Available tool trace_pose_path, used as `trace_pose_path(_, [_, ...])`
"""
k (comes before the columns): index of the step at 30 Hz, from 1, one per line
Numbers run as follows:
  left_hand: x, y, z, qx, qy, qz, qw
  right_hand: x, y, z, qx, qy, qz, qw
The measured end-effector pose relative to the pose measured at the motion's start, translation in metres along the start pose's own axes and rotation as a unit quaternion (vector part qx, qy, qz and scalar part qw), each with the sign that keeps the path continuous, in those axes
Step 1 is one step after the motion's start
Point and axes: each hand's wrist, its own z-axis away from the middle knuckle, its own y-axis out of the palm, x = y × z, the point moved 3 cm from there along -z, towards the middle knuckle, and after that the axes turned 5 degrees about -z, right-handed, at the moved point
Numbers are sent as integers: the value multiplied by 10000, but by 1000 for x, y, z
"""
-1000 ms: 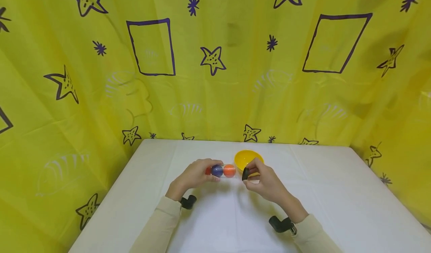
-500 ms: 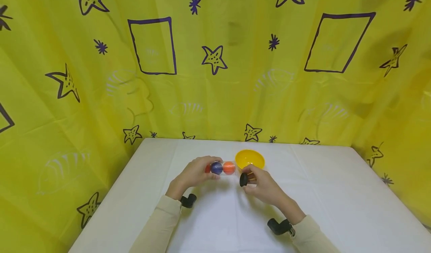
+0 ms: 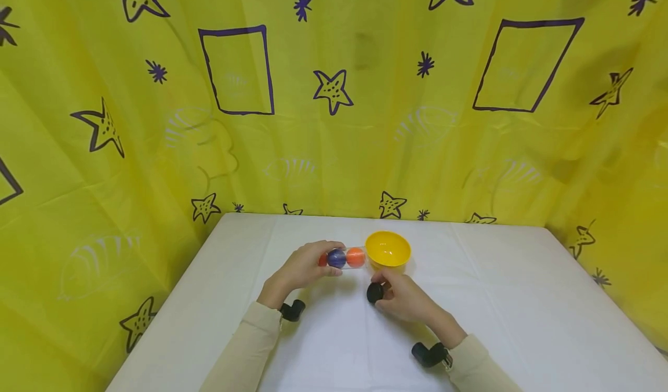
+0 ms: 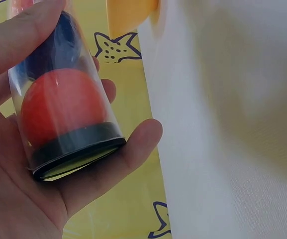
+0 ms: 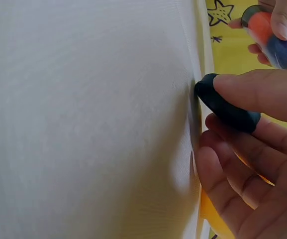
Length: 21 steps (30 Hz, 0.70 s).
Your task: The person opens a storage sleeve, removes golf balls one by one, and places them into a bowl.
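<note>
My left hand (image 3: 302, 264) grips a clear plastic tube (image 4: 58, 99) above the table, lying sideways in the head view. Inside it sit a red ball (image 4: 63, 104) by the black base, a dark blue ball (image 3: 336, 258) and an orange ball (image 3: 356, 257) at the end towards the right. Between thumb and fingers, my right hand (image 3: 406, 298) pinches a round black cap (image 3: 374, 292), low near the table in front of the bowl. Just beyond that hand stands a yellow bowl (image 3: 388, 249), its visible inside bare.
A white cloth covers the table (image 3: 501, 299). Behind and at both sides hangs a yellow curtain (image 3: 292, 137) with star drawings. Each wrist wears a black camera, such as the left wrist camera (image 3: 293, 310).
My right hand has moved down and towards me with the black cap, away from the tube's end and the bowl, turning the cap's flat face. The left hand stays nearly still.
</note>
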Motion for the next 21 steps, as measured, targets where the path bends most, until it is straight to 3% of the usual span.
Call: trace_pose_path(21, [-4,2,-1,114,-146,-16,9998,-7,3,2,196,63,329,9992])
